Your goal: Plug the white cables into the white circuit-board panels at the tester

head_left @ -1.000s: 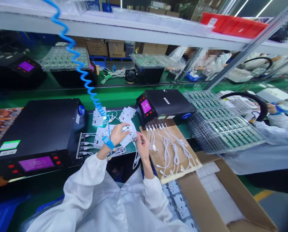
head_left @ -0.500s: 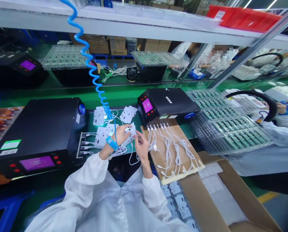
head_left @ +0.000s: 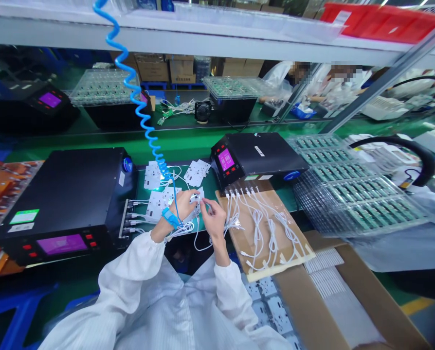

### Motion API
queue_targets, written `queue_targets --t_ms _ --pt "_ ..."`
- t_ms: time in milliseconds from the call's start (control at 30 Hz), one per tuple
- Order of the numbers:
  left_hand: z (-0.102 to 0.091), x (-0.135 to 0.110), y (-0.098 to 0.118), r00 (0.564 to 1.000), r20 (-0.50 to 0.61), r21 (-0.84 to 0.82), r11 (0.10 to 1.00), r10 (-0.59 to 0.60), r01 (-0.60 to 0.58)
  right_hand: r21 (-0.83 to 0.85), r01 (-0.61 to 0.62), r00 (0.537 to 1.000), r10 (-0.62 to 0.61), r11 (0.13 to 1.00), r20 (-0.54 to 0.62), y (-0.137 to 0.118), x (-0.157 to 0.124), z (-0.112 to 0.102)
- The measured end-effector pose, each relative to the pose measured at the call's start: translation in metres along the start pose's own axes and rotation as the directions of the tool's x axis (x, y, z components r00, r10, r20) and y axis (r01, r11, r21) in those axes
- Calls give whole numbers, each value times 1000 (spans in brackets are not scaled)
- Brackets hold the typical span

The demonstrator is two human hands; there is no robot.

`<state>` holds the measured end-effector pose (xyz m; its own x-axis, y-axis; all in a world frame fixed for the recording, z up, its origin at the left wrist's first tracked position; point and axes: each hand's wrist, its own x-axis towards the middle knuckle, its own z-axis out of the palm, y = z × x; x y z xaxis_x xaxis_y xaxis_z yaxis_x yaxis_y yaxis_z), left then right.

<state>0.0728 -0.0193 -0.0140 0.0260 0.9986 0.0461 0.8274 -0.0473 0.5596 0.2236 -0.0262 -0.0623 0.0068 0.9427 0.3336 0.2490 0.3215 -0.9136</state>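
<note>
My left hand (head_left: 184, 205), wearing a blue wrist strap (head_left: 171, 218), grips a white circuit board (head_left: 200, 197) between thumb and fingers. The fingers of my right hand (head_left: 214, 218) pinch the same board at its right edge; whatever small part may lie under them is hidden. A white cable (head_left: 196, 233) hangs in a loop below the board. Beside my left hand lie more white boards (head_left: 154, 204), some lit and wired by white cables. Another pair of boards (head_left: 196, 172) rests behind my hands.
Black test boxes with purple screens stand left (head_left: 71, 194) and right (head_left: 257, 155). White cables (head_left: 257, 228) lie across a cardboard sheet (head_left: 235, 243). Stacked clear trays (head_left: 363, 194) and an open carton (head_left: 381, 301) are at right. A coiled blue cord (head_left: 132, 80) hangs ahead. Co-workers sit beyond.
The view has shifted slightly, so the surroundings appear a little further right. My hands stay at the same board, with the right fingers moved slightly over its edge.
</note>
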Motion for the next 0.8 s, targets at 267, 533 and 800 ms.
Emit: queue_targets --t_ms 267,533,800 --pt "7 -1 -1 1000 5 -20 1000 18 -18 43 -102 993 99 994 70 2 0 5" --pt "12 0 -3 1000 2 -35 999 5 -5 -16 63 994 -62 998 88 -1 4 1" --pt "12 -6 4 1000 4 -7 1000 -17 17 -29 44 993 -40 999 114 1 5 0"
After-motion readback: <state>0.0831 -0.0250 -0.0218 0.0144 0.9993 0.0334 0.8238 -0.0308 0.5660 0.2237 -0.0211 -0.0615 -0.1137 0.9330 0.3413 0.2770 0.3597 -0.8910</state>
